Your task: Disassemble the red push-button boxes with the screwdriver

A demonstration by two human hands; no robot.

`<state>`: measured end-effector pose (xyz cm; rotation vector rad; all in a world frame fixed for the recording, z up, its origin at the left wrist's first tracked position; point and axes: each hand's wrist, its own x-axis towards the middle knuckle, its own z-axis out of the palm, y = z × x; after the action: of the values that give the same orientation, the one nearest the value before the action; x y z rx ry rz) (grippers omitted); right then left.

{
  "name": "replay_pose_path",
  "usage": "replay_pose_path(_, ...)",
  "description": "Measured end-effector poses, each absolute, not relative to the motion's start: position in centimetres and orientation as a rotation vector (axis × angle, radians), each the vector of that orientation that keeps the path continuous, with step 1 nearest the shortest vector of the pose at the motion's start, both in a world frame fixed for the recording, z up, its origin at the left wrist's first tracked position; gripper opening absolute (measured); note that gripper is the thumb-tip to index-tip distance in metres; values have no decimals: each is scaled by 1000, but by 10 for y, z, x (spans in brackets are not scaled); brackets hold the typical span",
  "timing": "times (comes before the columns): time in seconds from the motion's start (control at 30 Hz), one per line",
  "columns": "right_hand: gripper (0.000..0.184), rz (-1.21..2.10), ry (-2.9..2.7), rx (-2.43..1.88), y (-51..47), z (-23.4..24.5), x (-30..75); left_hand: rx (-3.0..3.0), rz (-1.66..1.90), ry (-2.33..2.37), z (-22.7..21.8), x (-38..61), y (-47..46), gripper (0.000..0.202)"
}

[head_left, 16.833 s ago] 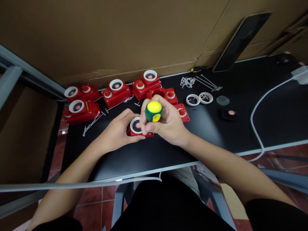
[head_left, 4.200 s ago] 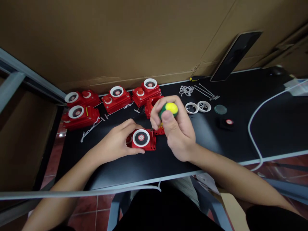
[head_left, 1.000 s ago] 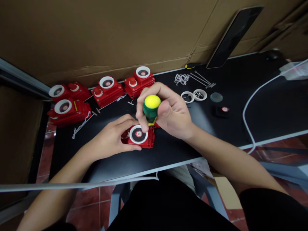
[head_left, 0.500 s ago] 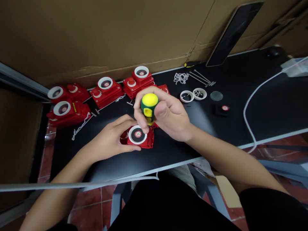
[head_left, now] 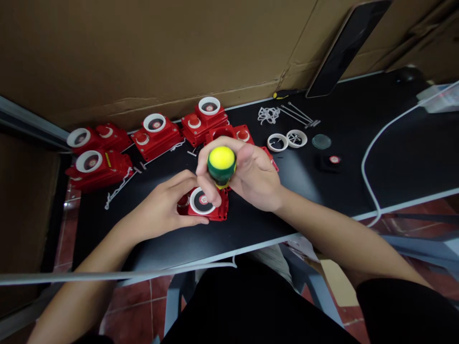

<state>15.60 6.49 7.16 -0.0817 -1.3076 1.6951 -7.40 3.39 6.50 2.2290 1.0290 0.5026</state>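
My right hand [head_left: 251,174] is wrapped round a screwdriver with a green and yellow handle [head_left: 221,165], held upright with its tip down at a red box. That red box with a white ring and black dial [head_left: 202,205] lies on the black table [head_left: 322,191]. My left hand [head_left: 163,208] clasps the box from its left side, thumb along the near edge. The screwdriver's shaft is hidden behind my fingers.
Several more red boxes [head_left: 154,134] lie at the back left, with another open red box [head_left: 229,134] behind my right hand. Two white rings [head_left: 287,140], a glass disc [head_left: 321,141], a black dial piece [head_left: 332,161], metal pins [head_left: 299,114] and a white cable [head_left: 373,157] lie right. Cardboard [head_left: 161,52] backs the table.
The screwdriver handle has turned in my right hand and sunk slightly toward the box. My left hand stays on the box.
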Motion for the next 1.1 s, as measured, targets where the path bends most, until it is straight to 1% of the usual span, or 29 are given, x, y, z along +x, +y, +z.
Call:
replay_pose_path(0.03, 51, 1705, -1321, -49, 65, 71, 156, 2222, 500, 1028, 65, -74, 34, 54)
replay_pose_path(0.13, 50, 1706, -1265, 18, 70, 66, 156, 2223, 471, 1036, 66, -73, 34, 55)
replay_pose_path(0.27, 65, 1623, -1219, -44, 79, 60, 155, 2234, 468, 1035, 68, -72, 33, 54)
replay_pose_path(0.3, 65, 1595, -1236, -63, 80, 59, 154, 2240, 477, 1031, 68, -72, 33, 52)
replay_pose_path(0.33, 62, 1573, -1252, -70, 80, 59, 154, 2248, 488, 1026, 68, -72, 33, 52)
replay_pose_path(0.4, 51, 1557, -1264, -71, 78, 61, 155, 2266, 505, 1021, 67, -72, 33, 52)
replay_pose_path(0.47, 43, 1601, -1276, -87, 75, 63, 156, 2276, 504, 1021, 66, -72, 33, 54)
replay_pose_path(0.63, 52, 1701, -1282, -102, 71, 65, 156, 2267, 484, 1058, 65, -73, 33, 62)
replay_pose_path(0.7, 52, 1660, -1264, -99, 73, 63, 155, 2265, 487, 1052, 65, -73, 33, 61)
replay_pose_path(0.77, 59, 1623, -1259, -131, 75, 62, 155, 2267, 492, 1033, 65, -73, 33, 59)
replay_pose_path(0.8, 59, 1620, -1265, -148, 75, 61, 155, 2270, 494, 1025, 65, -73, 33, 57)
replay_pose_path(0.9, 49, 1681, -1320, -149, 73, 63, 155, 2283, 518, 1025, 66, -73, 33, 54)
replay_pose_path(1.0, 53, 1736, -1353, -122, 71, 65, 156, 2288, 518, 1034, 66, -73, 33, 53)
replay_pose_path(1.1, 55, 1692, -1317, -163, 71, 65, 156, 2273, 487, 1048, 66, -73, 33, 54)
